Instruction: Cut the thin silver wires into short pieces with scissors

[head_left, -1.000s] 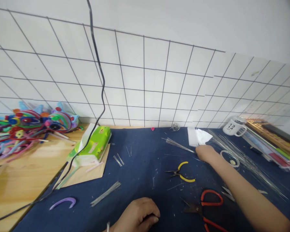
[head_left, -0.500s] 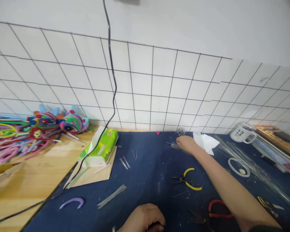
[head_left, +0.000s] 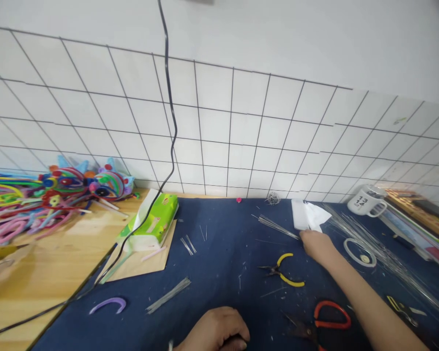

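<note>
My right hand (head_left: 316, 247) is closed at the right end of a small bundle of thin metal wires (head_left: 278, 226), its fingertips pinching wire there. A single thin wire (head_left: 272, 241) stretches from near the fingers toward the left. Just beyond the hand lies a white packet with a tissue (head_left: 316, 214). At the bottom edge, my left hand (head_left: 215, 329) rests with curled fingers; anything inside them is hidden. Yellow-handled pliers (head_left: 281, 269) and red-handled scissors (head_left: 331, 316) lie between the two arms. Another bundle of cut wires (head_left: 168, 295) is left of my left hand.
A wire ball (head_left: 273, 198) sits near the wall. Long wires (head_left: 384, 256), a clear ring (head_left: 358, 253) and a mug (head_left: 366, 201) are at right. Green tissue pack (head_left: 153, 222), purple curved piece (head_left: 109, 304), black cable (head_left: 173, 122) and colourful pipe cleaners (head_left: 14, 209) are at left.
My right hand has moved right and nearer along the wire bundle, uncovering the wire ball and the bundle's left part. My left hand stays nearly still.
</note>
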`<state>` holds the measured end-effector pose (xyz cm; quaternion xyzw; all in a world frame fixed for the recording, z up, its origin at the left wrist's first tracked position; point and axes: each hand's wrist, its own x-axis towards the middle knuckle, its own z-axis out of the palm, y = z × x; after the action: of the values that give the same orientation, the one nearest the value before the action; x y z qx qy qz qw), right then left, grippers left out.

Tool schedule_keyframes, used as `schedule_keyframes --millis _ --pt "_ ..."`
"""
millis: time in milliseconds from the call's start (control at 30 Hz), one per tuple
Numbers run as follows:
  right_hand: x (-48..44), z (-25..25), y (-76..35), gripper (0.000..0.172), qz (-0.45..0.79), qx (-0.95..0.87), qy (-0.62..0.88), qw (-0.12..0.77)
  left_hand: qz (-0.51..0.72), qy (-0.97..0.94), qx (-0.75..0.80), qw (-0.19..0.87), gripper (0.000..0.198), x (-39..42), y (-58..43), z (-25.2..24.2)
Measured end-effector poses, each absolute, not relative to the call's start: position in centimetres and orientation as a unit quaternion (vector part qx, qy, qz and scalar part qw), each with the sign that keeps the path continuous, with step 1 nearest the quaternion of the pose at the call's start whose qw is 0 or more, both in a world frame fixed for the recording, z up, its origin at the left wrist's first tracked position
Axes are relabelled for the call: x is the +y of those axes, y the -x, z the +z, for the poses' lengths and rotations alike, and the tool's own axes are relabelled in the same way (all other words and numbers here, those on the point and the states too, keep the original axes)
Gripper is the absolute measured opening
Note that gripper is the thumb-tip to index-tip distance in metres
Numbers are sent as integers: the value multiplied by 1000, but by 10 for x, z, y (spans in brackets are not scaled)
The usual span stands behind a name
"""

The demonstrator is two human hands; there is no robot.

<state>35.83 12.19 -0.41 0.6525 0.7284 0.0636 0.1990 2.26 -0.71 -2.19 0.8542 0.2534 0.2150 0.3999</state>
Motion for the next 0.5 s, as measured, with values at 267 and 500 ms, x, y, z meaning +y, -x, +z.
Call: schedule_keyframes --millis 267,500 --pt "119 -11 -363 19 94 733 -658 144 208 -862 250 388 9 -7 -25 -23" --pt "119 -10 -371 15 86 738 -658 124 200 -864 255 385 12 -7 -27 -22"
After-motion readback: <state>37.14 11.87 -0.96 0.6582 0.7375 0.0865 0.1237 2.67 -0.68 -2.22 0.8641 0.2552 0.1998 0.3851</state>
